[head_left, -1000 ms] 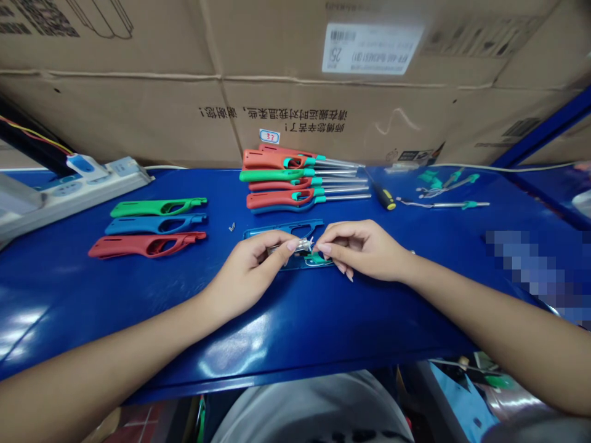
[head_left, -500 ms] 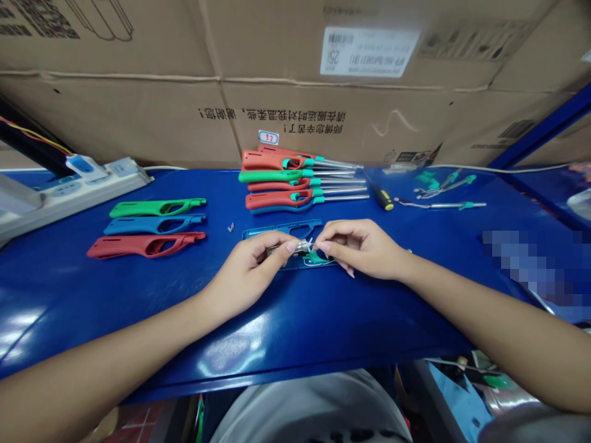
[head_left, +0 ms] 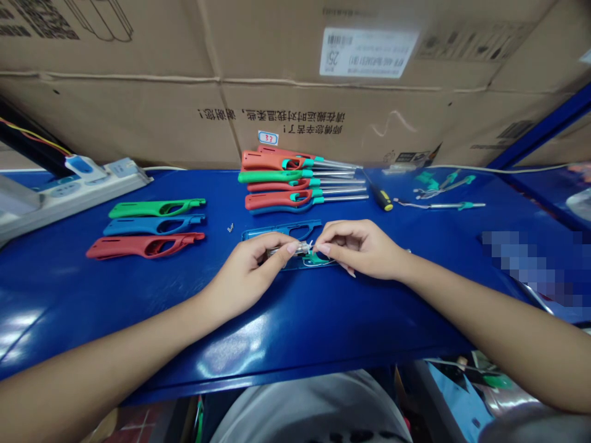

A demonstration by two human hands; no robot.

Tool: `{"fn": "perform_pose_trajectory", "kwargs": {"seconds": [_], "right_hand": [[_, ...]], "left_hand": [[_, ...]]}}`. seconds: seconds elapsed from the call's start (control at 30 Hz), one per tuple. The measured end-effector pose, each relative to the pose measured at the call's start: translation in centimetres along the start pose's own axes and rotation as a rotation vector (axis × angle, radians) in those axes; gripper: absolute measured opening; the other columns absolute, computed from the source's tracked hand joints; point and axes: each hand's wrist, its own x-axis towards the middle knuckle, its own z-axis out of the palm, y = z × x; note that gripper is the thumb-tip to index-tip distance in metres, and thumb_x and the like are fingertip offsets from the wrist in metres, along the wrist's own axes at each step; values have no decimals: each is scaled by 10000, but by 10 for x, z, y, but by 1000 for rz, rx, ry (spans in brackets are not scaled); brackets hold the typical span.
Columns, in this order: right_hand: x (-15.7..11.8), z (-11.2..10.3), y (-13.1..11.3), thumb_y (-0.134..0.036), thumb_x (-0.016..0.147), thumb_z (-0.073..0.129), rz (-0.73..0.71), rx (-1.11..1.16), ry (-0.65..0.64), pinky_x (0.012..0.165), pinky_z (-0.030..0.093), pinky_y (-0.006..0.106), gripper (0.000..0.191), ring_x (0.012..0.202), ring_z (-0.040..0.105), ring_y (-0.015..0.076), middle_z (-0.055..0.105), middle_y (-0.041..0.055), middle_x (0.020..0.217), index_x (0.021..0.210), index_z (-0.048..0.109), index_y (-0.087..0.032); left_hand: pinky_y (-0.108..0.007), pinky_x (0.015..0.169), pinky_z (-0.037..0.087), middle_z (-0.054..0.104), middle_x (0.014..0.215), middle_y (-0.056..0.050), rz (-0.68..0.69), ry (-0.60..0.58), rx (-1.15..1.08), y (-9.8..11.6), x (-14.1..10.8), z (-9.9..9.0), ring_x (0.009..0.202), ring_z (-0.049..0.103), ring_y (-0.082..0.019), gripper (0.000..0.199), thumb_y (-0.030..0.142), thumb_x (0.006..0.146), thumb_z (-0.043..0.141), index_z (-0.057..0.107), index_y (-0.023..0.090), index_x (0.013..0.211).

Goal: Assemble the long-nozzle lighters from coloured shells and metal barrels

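My left hand point(head_left: 252, 264) pinches a small silvery cylindrical part point(head_left: 301, 248) between thumb and fingertips. Close beside its right end, my right hand point(head_left: 360, 249) has thumb and index finger pressed together near a thin white wire point(head_left: 311, 244); what sits between those fingertips is too small to make out. Under both hands lies an open blue lighter shell with a green piece point(head_left: 316, 257) and a looped white wire in it. Just behind is another blue shell half point(head_left: 282, 230), partly covered by my left hand.
Three shell halves, green point(head_left: 157, 208), blue point(head_left: 154, 225) and red point(head_left: 145, 245), lie left near a power strip point(head_left: 69, 195). Small screws point(head_left: 230, 227), stacked lighters point(head_left: 277, 201), a screwdriver point(head_left: 383, 197) and metal tubes point(head_left: 450, 205) lie behind. Cardboard point(head_left: 161, 129) stands at the back.
My right fingertips have shifted very slightly at the wire end. My left hand keeps its hold on the silvery part, and the rest looks the same.
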Motion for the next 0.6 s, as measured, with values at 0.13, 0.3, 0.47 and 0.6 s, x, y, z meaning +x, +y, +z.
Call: {"fn": "perform_pose_trajectory", "kwargs": {"seconds": [0.13, 0.3, 0.47, 0.6], "right_hand": [[0, 0, 0, -363, 910, 680, 2, 1, -2, 372, 422, 180, 213, 448, 502, 45, 608, -11, 781, 932, 681, -151], [0, 0, 0, -375, 910, 680, 5, -1, -1, 373, 422, 176, 220, 450, 498, 43, 614, -10, 792, 932, 680, -156], [0, 0, 2, -400, 909, 680, 18, -6, 2, 380, 435, 161, 243, 462, 502, 41, 612, -9, 803, 932, 680, -158], [0, 0, 3, -377, 913, 681, 12, -9, 2, 379, 430, 159, 226, 454, 500, 35, 607, -5, 812, 929, 680, -152]], "left_hand": [[-226, 573, 359, 568, 714, 36, -5, 2, -11, 0, 1, 0, 612, 450, -109, 255, 371, 969, 563, 725, 174, 961], [-228, 597, 383, 594, 715, 37, 11, -1, 13, 1, 1, 0, 608, 455, -108, 247, 359, 965, 562, 734, 182, 950], [-244, 639, 435, 678, 776, 12, 9, -11, 36, 4, 1, -1, 639, 518, -125, 242, 354, 953, 566, 742, 188, 938], [-264, 674, 475, 704, 765, -7, -4, -14, 46, 3, 0, 0, 696, 589, -158, 231, 355, 941, 583, 749, 194, 927]]}}
